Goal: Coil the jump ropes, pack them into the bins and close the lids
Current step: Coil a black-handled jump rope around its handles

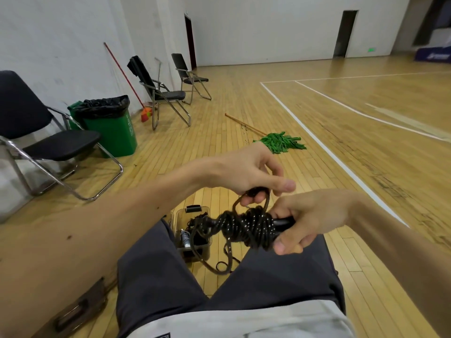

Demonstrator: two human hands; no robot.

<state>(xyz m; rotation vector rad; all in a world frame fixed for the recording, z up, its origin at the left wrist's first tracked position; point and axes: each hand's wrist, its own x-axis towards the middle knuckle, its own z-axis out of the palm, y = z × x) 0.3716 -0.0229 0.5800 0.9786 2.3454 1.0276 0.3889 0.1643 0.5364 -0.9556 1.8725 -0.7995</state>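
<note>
Surface: wooden sports floor (244,98), pale planks, with white court lines (317,140) across its right half. Room: a hall with white walls (61,40) and two dark doorways (345,32) in the far wall.

Count along the floor's left edge, by the wall: three black folding chairs (61,145), one green waste bin (114,132) with a black liner, one red-handled broom (127,79) leaning on the wall. One green-headed mop (280,142) lies flat on the floor, just left of the nearest white line.

The person sits with knees apart, in dark shorts (151,264). One clear plastic bin (181,213) stands on the floor between the legs, open at the top, with dark cord inside.

One jump rope (249,225) is in hand: black cord with light flecks, wound in a tight bundle and held above the bin. The right hand (310,220) is clamped round the black handle at the bundle's right end. The left hand (246,172) pinches a loop of cord just above the bundle. A loose tail hangs to the floor beside the bin.
</note>
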